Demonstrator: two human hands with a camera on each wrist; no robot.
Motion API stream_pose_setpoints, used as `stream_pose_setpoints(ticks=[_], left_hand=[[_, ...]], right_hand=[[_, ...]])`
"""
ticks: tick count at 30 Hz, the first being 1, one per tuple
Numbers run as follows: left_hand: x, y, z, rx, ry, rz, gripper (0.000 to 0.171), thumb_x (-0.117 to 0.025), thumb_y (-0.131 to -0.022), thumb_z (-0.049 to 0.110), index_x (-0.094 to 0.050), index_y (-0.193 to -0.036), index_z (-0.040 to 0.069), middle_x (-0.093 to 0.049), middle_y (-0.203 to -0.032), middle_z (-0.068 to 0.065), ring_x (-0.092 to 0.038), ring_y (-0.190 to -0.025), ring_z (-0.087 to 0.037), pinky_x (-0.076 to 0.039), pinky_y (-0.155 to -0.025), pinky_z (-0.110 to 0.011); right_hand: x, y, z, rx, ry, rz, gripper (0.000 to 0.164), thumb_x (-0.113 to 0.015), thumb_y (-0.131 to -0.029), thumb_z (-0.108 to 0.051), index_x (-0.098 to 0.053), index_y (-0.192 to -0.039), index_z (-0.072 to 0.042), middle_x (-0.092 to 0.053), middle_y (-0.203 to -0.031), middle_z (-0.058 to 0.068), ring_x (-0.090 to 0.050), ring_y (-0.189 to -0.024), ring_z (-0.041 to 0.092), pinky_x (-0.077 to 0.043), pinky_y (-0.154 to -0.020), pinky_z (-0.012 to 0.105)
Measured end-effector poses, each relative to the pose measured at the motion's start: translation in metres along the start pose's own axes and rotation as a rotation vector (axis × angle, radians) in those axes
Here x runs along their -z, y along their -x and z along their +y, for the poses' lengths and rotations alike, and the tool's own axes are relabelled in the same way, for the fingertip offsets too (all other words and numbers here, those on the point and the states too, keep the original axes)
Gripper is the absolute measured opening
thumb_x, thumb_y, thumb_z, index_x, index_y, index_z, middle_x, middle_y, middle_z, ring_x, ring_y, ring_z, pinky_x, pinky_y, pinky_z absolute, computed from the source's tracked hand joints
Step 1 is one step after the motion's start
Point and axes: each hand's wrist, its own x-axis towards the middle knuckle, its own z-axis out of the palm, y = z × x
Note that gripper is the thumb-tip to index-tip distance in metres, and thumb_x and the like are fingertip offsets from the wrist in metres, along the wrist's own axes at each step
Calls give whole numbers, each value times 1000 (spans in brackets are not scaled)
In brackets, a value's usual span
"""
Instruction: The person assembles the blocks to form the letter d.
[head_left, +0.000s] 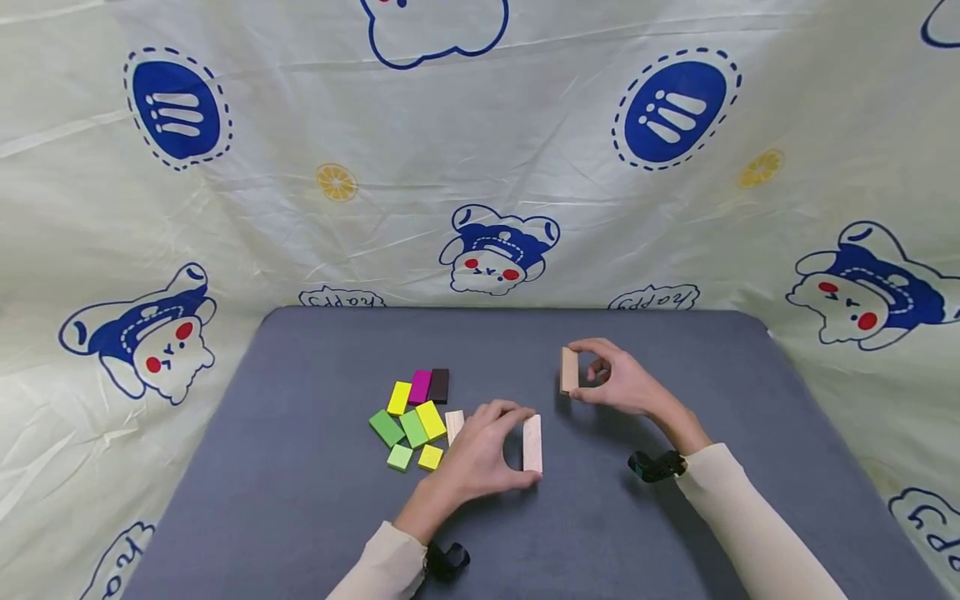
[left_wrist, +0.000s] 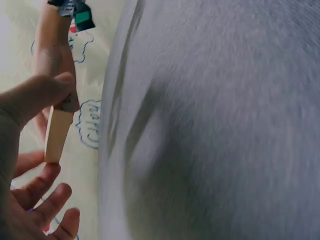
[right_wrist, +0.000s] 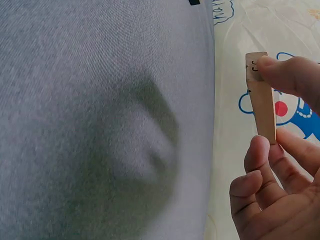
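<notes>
The left hand (head_left: 482,452) pinches a pale block (head_left: 532,444), the right hand (head_left: 624,380) a tan block (head_left: 569,371), by the ends. Both look light, stiff, best held there.

Smooth wooden blocks (head_left: 532,444), matt cloth (head_left: 285,517)

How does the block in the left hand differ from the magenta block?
The left-hand block is pale wood; the magenta block is brightly coloured. The left-hand block looks longer than the magenta block. The left hand pinches its block, while the magenta block lies on the table. Both are rectangular.
</notes>
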Motion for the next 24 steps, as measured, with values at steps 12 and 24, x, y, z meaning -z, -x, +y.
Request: stream_pose_setpoints(ticks=[12,24], left_hand=[[-29,-15,19,84,-6,-12,76,-88,-77,49,-61,-140,17,-62,-139,-1,-56,-125,-22,-48,-105,-44],[-65,-26,32,122,-121,-34,79,-89,-71,58,-65,-136,19,-66,-128,2,-55,-112,-17,-39,-86,-33]], right_hand=[[2,5,16,3,-17,1,70,-86,-83,-22,-54,-145,-13,-51,-134,18,-57,-79,17,-48,-67,28],[-4,13,27,3,-57,-7,69,-85,-85,-20,-53,-145,-10,-53,-129,17,-57,-76,12,-47,-64,26]])
